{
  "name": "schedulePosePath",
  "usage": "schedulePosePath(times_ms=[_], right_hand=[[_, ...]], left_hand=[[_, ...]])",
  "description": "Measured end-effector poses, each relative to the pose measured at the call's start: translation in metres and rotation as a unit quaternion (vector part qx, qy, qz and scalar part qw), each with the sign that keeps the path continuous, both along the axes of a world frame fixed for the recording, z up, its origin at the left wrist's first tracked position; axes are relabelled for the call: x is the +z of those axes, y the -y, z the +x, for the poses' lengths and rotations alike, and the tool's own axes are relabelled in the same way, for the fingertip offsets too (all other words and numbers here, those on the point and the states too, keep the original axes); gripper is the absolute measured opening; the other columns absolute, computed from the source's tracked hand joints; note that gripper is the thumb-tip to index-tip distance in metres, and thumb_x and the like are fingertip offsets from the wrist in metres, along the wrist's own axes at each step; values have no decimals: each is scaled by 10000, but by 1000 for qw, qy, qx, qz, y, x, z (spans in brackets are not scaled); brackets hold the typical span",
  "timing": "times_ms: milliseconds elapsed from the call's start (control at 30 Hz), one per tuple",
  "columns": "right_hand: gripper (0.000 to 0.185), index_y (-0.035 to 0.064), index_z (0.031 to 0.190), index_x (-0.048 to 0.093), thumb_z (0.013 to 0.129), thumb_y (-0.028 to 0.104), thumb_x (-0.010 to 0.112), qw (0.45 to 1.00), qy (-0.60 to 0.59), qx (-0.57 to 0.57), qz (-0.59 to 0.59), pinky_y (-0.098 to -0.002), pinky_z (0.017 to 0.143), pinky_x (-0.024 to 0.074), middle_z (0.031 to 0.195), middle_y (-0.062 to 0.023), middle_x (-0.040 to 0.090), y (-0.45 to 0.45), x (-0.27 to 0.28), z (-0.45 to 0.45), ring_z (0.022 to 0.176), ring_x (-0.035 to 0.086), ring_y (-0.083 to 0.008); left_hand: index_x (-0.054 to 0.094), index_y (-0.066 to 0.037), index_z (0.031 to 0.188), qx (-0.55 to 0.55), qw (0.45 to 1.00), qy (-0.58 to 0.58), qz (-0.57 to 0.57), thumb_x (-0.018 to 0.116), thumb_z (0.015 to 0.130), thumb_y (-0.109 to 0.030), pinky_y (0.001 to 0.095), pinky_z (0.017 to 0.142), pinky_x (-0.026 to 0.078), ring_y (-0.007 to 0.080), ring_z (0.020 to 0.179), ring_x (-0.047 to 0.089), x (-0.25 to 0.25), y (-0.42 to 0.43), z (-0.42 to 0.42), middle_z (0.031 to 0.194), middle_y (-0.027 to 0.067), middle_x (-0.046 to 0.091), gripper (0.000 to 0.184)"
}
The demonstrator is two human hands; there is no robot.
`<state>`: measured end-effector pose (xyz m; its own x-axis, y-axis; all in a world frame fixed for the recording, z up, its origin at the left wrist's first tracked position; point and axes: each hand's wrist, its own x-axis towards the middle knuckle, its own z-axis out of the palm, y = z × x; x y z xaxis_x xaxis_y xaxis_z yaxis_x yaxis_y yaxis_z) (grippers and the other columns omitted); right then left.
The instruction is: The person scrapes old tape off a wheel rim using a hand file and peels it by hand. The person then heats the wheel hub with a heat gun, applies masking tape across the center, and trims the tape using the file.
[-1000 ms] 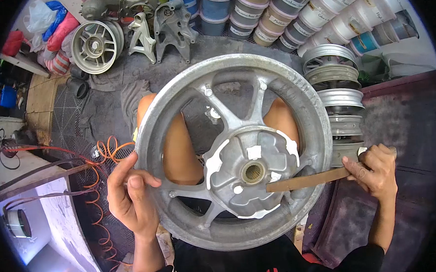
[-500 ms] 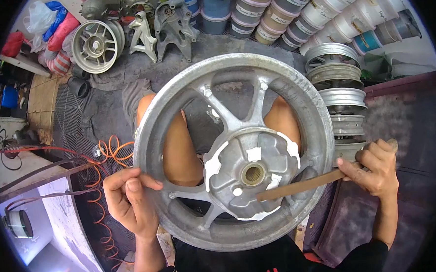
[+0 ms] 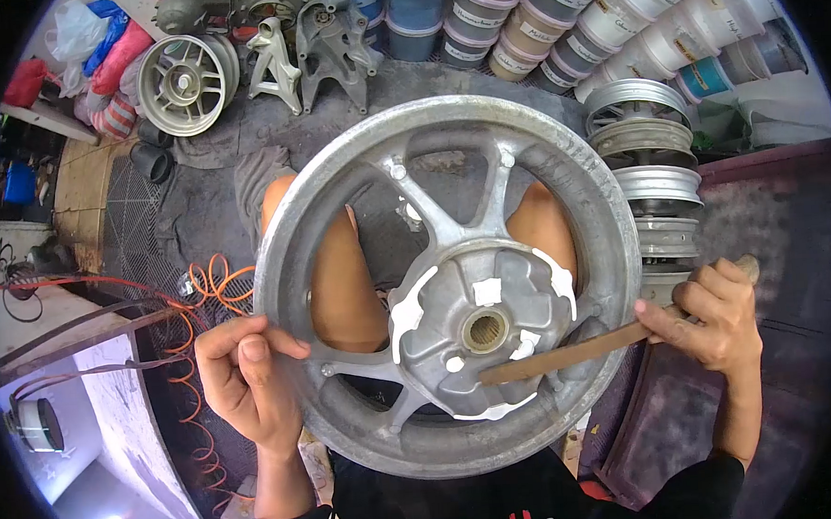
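A bare grey metal wheel rim [image 3: 457, 453] is tilted up across my lap, spokes and hub facing me. White patches lie around its hub [image 3: 484, 331], which has a toothed center hole. At the lower left, my left hand [image 3: 249, 367] holds the rim's edge with bent fingers. My right hand [image 3: 715, 319], on the other side, is closed around a long flat brown strip [image 3: 571, 355] whose kind I cannot make out. The strip reaches over the rim to the lower part of the hub, and its far end rests at or just above the metal.
Stacked wheel rims [image 3: 656, 186] stand at the right, below rows of labeled paint tubs [image 3: 507, 24]. Behind the wheel lie another rim [image 3: 184, 86] and metal castings [image 3: 329, 52]. An orange coiled hose [image 3: 197, 393] hangs at the left near a white panel [image 3: 147, 433].
The tip of the strip has slid slightly left over the hub. The wheel has shifted a little to the right, while my left hand keeps almost the same place.
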<state>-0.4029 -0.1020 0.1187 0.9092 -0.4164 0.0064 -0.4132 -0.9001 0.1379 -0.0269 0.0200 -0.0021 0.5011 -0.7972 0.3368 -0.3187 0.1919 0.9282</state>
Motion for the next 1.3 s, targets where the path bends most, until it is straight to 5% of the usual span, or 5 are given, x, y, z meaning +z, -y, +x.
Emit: schedulePosePath(times_ms=[833,967,1100,1133,1300], right_hand=[[463,288,1102,748,640,290,711,997,7,63,-52,-297,532,304,644,65,348,26,14,16,574,406,-114],[478,284,1079,751,601,265,752,999,-8,52,9,-300,545,299,649,64,359,26,5,28,580,399,-122],[463,285,1064,752,602,263,724,995,9,92,-36,-315,567,332,687,59,391,31,18,20,616,422,-136],[436,277,1051,751,617,263,714,994,18,92,-53,-322,592,365,701,54,403,33,18,16,633,442,-145],[428,284,1059,746,634,272,699,998,-14,56,-26,-362,665,427,704,40,411,38,12,24,662,470,-162]], left_hand=[[536,12,1024,19,1000,-1,11,456,1062,-250,195,549,348,77,548,492,1,-3,1,675,56,559,276],[546,15,961,-11,1000,-2,1,463,1060,-303,192,494,306,70,488,456,0,-2,1,626,40,516,343],[570,28,884,-43,996,76,2,481,1053,-304,197,474,295,65,480,432,-3,-6,11,614,35,486,383],[654,33,824,-11,1000,14,-5,608,984,-261,242,538,335,94,477,496,0,-6,7,591,55,601,338],[659,32,816,-17,999,36,-4,617,978,-280,249,541,328,93,474,483,-1,-4,7,594,53,606,355]])
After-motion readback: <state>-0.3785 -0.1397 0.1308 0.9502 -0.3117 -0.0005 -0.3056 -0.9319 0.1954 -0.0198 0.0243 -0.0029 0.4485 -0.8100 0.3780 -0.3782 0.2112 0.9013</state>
